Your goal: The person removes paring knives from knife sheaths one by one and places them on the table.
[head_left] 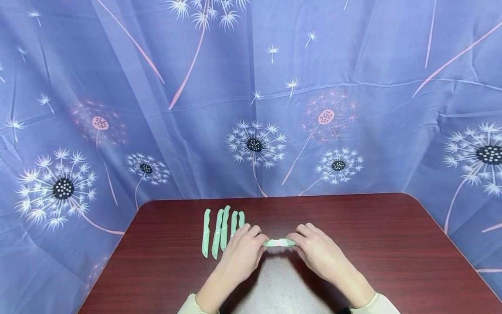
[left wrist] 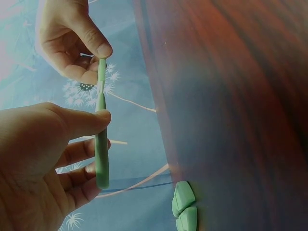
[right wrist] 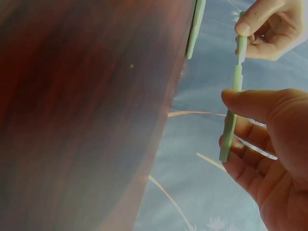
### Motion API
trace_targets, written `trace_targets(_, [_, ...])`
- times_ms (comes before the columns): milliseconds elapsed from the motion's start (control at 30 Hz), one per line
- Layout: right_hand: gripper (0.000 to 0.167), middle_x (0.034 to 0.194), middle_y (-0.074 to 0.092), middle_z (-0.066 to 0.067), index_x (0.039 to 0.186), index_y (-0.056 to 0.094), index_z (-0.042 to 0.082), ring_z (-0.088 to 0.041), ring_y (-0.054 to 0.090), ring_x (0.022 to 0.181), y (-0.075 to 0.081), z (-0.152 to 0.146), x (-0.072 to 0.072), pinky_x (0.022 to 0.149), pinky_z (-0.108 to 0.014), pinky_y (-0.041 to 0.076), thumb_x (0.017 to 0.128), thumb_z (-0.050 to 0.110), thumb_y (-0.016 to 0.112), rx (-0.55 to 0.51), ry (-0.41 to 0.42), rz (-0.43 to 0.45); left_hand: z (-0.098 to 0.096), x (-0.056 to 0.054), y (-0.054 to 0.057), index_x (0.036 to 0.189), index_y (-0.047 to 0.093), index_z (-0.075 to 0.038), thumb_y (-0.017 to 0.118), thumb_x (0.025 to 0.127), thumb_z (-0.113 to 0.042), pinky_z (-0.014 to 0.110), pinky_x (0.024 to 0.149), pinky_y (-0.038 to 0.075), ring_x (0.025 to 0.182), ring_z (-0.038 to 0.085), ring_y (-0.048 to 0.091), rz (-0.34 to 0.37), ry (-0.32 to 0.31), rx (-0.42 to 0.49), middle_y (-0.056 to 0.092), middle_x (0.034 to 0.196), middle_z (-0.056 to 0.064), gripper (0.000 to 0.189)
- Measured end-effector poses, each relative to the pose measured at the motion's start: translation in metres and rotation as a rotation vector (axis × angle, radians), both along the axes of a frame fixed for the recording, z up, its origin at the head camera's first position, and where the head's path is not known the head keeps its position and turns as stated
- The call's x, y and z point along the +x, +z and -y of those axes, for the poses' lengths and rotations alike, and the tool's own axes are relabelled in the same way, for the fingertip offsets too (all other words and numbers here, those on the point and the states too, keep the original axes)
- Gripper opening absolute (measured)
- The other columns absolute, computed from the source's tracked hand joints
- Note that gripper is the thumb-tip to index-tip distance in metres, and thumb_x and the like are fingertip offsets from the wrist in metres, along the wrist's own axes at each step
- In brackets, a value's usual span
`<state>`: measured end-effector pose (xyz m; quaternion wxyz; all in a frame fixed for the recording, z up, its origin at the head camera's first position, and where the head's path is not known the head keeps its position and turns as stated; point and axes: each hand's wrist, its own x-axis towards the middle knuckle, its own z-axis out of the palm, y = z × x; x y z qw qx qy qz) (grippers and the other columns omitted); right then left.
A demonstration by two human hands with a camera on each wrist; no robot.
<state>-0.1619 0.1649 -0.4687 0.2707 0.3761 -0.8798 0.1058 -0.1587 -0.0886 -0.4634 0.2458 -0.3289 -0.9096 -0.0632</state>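
Observation:
A small light-green knife (head_left: 277,243) is held level above the table between both hands. My left hand (head_left: 244,250) pinches its rounded handle (left wrist: 102,163) between thumb and fingers. On the other end, my right hand (head_left: 322,254) pinches the straight green blade sheath (right wrist: 228,137). A short pale strip of blade (right wrist: 240,61) shows between sheath and handle. Fingers cover much of both ends in the head view. Just beyond the left hand, several matching sheathed knives (head_left: 205,233) lie side by side on the table, handles pointing away; the left hand partly hides the rightmost ones.
The dark red-brown wooden table (head_left: 372,226) has rounded far corners. A blue curtain (head_left: 211,144) with a dandelion print hangs behind it and at its sides. Light glares off the table's near middle.

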Motion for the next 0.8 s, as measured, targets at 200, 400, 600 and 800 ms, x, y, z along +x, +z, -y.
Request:
trace_targets(200, [0.036, 0.093, 0.058, 0.006, 0.105, 0.076, 0.015, -0.018, 0.054, 0.083, 0.0007, -0.0005, 0.0003, 0.074, -0.033, 0.051, 0.074, 0.008, 0.094, -0.003, -0.001, 0.005, 0.0004, -0.0006, -0.001, 0.102, 0.08, -0.019, 0.088, 0.087, -0.02, 0.026, 0.069, 0.045, 0.08, 0.015, 0.049, 0.002, 0.002, -0.007, 0.062, 0.091, -0.007, 0.017])
trace_targets(400, [0.037, 0.092, 0.058, 0.006, 0.104, 0.076, 0.014, -0.017, 0.054, 0.082, 0.0016, -0.0012, -0.0001, 0.073, -0.034, 0.052, 0.073, 0.007, 0.095, -0.012, -0.002, 0.004, 0.0013, -0.0011, -0.0024, 0.102, 0.08, -0.019, 0.088, 0.087, -0.019, 0.026, 0.069, 0.046, 0.08, 0.015, 0.05, 0.0, -0.002, -0.002, 0.063, 0.091, -0.007, 0.017])
trace_targets(600, [0.036, 0.093, 0.059, 0.005, 0.105, 0.076, 0.013, -0.017, 0.054, 0.082, 0.001, -0.0013, -0.0012, 0.074, -0.033, 0.051, 0.074, 0.007, 0.094, -0.011, 0.002, 0.016, 0.0014, -0.0016, -0.0023, 0.103, 0.08, -0.019, 0.088, 0.087, -0.019, 0.027, 0.069, 0.046, 0.08, 0.015, 0.049, 0.004, -0.003, -0.001, 0.062, 0.091, -0.007, 0.018])
trace_targets(800, [0.035, 0.093, 0.06, 0.005, 0.105, 0.077, 0.013, -0.017, 0.055, 0.082, 0.0011, -0.0015, -0.0008, 0.074, -0.034, 0.052, 0.075, 0.007, 0.094, -0.013, -0.002, 0.024, 0.0007, -0.0008, -0.0012, 0.102, 0.08, -0.019, 0.088, 0.087, -0.02, 0.027, 0.069, 0.045, 0.08, 0.016, 0.049, -0.002, 0.006, -0.009, 0.062, 0.09, -0.007, 0.017])
